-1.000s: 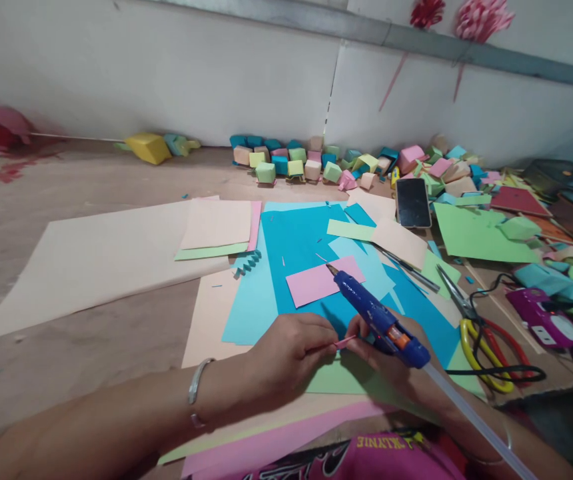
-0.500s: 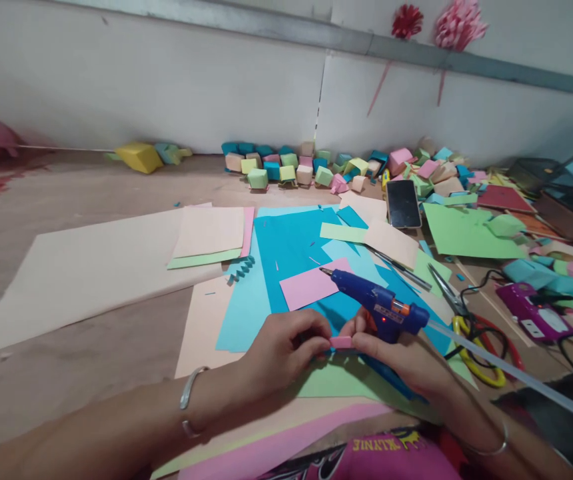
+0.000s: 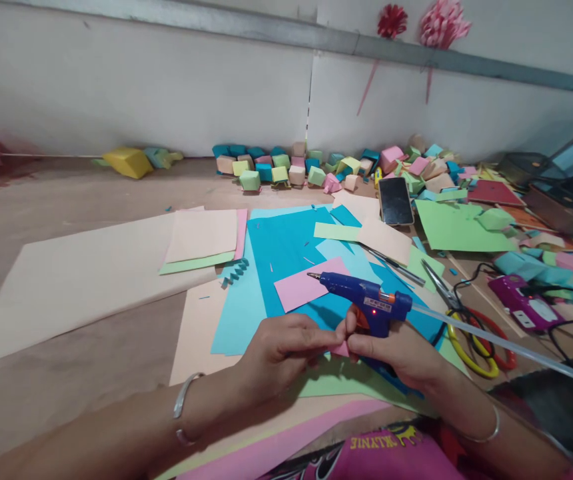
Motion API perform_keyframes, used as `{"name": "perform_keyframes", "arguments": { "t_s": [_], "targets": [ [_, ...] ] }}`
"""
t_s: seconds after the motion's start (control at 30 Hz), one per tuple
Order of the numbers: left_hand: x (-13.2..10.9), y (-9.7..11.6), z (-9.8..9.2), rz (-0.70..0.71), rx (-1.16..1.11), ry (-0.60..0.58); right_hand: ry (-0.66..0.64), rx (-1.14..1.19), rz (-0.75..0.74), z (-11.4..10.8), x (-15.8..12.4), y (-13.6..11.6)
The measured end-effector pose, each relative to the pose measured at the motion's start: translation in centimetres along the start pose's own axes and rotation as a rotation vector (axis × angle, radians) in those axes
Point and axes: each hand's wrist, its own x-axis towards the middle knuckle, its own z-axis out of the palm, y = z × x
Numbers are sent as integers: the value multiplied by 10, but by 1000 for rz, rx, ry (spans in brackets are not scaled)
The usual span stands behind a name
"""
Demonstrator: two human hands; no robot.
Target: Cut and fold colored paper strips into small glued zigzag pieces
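Observation:
Between the fingertips of both hands is a small folded pink paper piece, partly covered by the fingers. My left hand pinches it from the left, index finger stretched across its top. On the other side, my right hand holds it with thumb and fingertip while also gripping a blue glue gun. The gun's nozzle points left above a flat pink paper rectangle, and a long clear glue stick sticks out of its back. Under the hands lie blue paper and green paper.
Scissors and a purple power socket with cables lie at the right. A phone and a pen rest farther back. Several small paper cubes line the wall. A large cream sheet covers the left side.
My left index finger has extended over the pink piece, which now shows as a tilted small corner instead of a flat strip. The glue gun has shifted slightly with my right hand.

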Motion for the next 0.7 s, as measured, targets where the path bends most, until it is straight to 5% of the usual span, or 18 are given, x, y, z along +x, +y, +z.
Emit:
{"name": "perform_keyframes", "arguments": {
  "t_s": [0.23, 0.47, 0.7],
  "targets": [
    [0, 5, -3, -53, -107, -63, -82, 52, 8, 2, 2, -4],
    [4, 5, -3, -388, -262, -34, 75, -140, -2, 4, -1, 2],
    [6, 7, -3, -524, -352, 51, 189, -350, -146, 2, -5, -1]
  ]
}}
